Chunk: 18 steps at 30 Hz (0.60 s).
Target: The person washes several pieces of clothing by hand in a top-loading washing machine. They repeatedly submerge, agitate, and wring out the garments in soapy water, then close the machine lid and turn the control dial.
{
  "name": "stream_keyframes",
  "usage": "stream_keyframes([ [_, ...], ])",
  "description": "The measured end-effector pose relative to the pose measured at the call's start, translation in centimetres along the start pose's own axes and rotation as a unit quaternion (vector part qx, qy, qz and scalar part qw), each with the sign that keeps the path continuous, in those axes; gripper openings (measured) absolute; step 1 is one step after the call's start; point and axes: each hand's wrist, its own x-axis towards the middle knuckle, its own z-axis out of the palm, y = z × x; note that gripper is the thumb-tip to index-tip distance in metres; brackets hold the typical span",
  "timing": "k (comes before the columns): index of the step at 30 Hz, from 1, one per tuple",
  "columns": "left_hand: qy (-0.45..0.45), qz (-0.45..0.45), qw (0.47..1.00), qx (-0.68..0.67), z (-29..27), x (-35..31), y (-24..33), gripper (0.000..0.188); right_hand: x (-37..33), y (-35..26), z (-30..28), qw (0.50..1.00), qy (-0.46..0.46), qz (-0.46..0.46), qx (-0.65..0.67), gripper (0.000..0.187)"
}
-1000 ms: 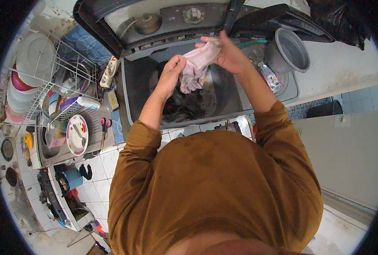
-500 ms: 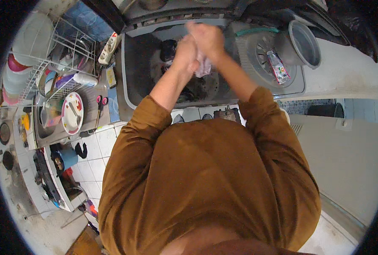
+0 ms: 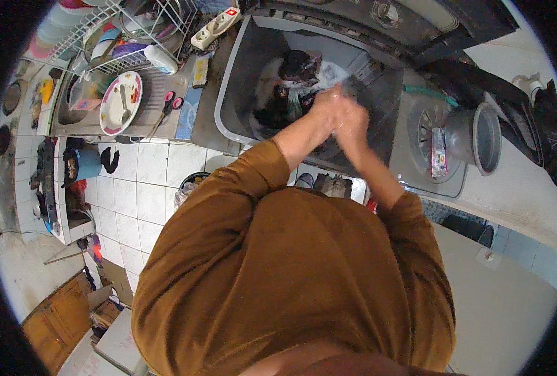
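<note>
My left hand (image 3: 326,110) and my right hand (image 3: 352,121) are pressed together over the grey tub (image 3: 223,100), both closed and blurred by motion. Whatever is between their fingers is hidden. A pale wet cloth (image 3: 298,95) shows right beside my left hand, lower in the tub. Dark wet laundry (image 3: 271,111) lies around it, with whitish suds near the far side. A dark rounded bundle (image 3: 295,65) sits at the back of the pile.
Right of the tub is a translucent lid (image 3: 419,166) bearing a tube-like packet (image 3: 438,153) and a grey basin (image 3: 486,138) tipped on its side. To the left are a power strip (image 3: 214,29), scissors (image 3: 166,111), a plate with a spoon (image 3: 108,113) and a wire dish rack (image 3: 128,61).
The whole view has shifted, so the tub appears further right. My joined hands now sit nearer the tub's near right side. The pinkish cloth seen below them earlier no longer shows there.
</note>
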Motion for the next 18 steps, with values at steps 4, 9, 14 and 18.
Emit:
stream_keyframes([
  [4,0.036,-0.071,0.995,0.063,-0.2,0.7,-0.6,0.026,2.3,1.4,0.1,0.962,-0.138,0.059,-0.226,0.032],
  [9,0.018,0.001,0.997,-0.077,-0.4,-0.4,0.3,0.019,0.1,-2.0,-0.2,0.999,-0.013,0.047,0.011,0.025],
  [14,0.026,-0.123,0.988,0.087,-0.9,1.4,0.4,0.034,2.7,4.6,0.5,0.979,-0.142,0.133,0.063,0.034],
  [18,-0.099,-0.228,0.969,0.002,-1.6,1.5,5.0,0.041,4.4,5.6,-1.8,0.914,-0.228,0.205,0.266,0.043],
])
